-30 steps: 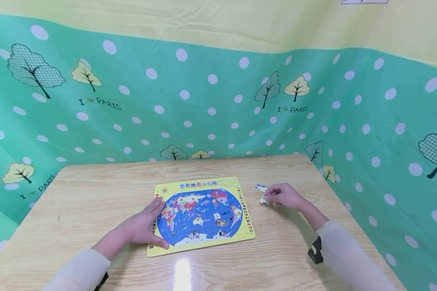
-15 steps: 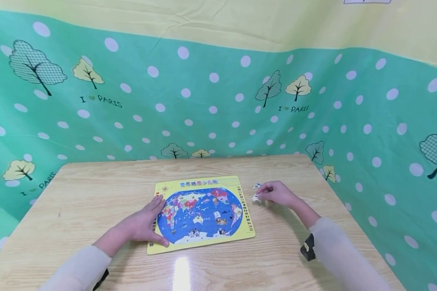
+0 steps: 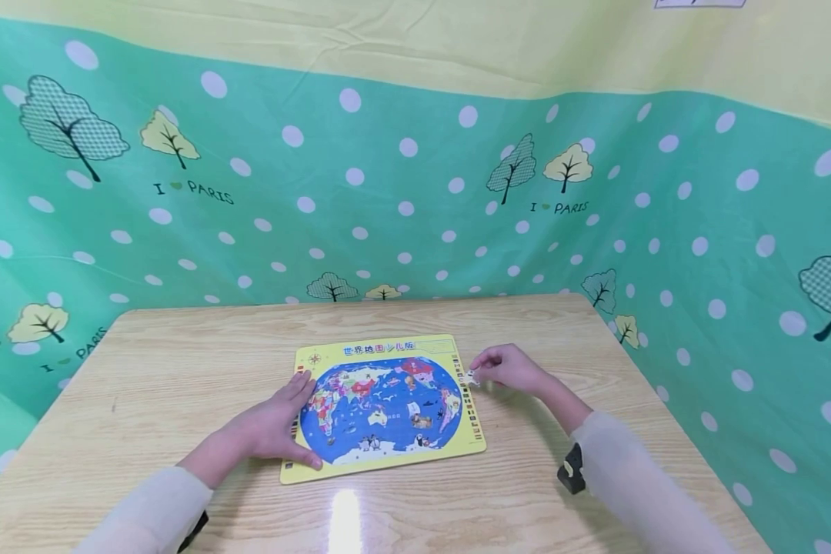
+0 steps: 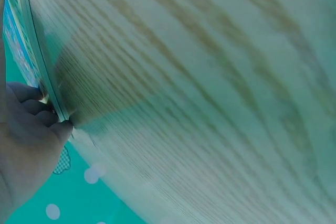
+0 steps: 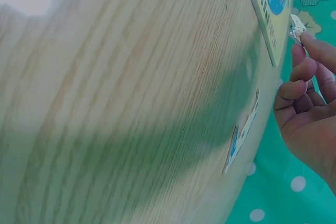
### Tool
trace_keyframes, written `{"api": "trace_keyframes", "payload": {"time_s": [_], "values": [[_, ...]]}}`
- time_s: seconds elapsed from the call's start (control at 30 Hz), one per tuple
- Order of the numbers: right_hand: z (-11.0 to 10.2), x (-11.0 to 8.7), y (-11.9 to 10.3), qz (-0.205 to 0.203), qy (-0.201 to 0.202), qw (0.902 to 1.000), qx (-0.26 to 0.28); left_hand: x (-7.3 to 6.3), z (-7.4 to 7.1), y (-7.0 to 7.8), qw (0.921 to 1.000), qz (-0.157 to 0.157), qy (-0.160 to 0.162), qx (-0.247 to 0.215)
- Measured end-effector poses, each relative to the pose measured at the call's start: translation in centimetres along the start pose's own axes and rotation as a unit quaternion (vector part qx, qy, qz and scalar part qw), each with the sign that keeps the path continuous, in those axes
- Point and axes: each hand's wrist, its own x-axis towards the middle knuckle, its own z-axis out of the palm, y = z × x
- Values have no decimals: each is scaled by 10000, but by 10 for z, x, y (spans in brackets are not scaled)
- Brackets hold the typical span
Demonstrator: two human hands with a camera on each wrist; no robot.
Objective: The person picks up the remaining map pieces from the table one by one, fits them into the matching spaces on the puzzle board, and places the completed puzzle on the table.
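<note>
Lengthwise left to right, map board (image 3: 391, 405), left hand (image 3: 277, 423) spread on it, right hand (image 3: 507, 368) pinching a piece (image 3: 469, 378)
</note>
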Motion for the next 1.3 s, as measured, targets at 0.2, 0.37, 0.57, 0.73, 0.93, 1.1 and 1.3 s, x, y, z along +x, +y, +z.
{"api": "trace_keyframes", "payload": {"time_s": [0.2, 0.37, 0.57, 0.73, 0.93, 1.1, 1.3], "values": [[6, 2, -9, -117, -24, 9999, 107, 1, 0, 0, 10000, -6, -5, 7], [15, 5, -14, -108, -32, 9998, 173, 0, -1, 1, 10000, 2, -17, -36], [29, 11, -19, -44, -150, 9992, 361, -1, 1, 2, 10000, -10, 11, -28], [37, 15, -24, -57, -207, 9991, 369, -1, 0, 2, 10000, -29, 19, -23], [45, 17, -31, -193, -219, 9990, 326, 0, -1, 3, 10000, -48, 1, -57], [53, 19, -34, -271, -212, 9989, 330, 0, -1, 2, 9999, -58, -14, -84], [62, 19, -40, -336, -233, 9988, 252, 0, -1, 1, 10000, -48, -28, -82]]}}
